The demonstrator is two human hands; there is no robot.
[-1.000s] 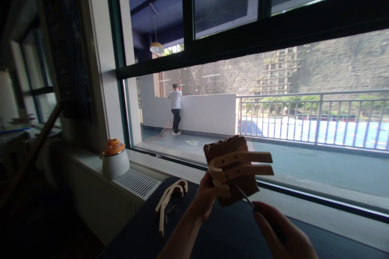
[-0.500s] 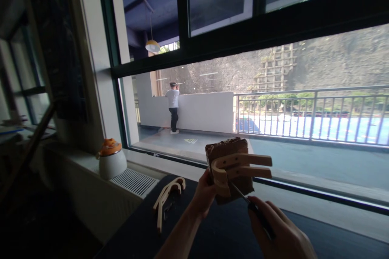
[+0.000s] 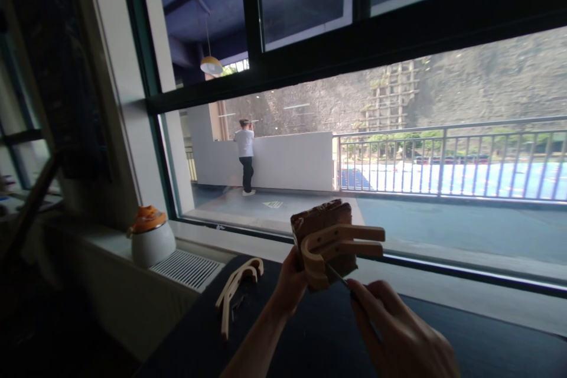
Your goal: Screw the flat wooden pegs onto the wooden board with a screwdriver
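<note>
My left hand is closed round the lower left edge of a rough brown block, held up above the dark table. On the block's near face sits a pale curved wooden piece with two prongs pointing right and dark holes along it. My right hand grips a screwdriver by its dark handle. The thin shaft reaches up and left to the wooden piece's lower part; its tip is hard to make out. A similar curved wooden piece lies on the table, left of my left hand.
Small dark metal bits lie beside the loose wooden piece. A white pot with an orange top stands on the sill near a slatted vent. Behind the block is a large window; outside, a person stands at a white wall.
The view has shifted slightly, so everything sits a little further left. My right hand has turned round the screwdriver handle, now covering more of it. Both hands keep their hold.
</note>
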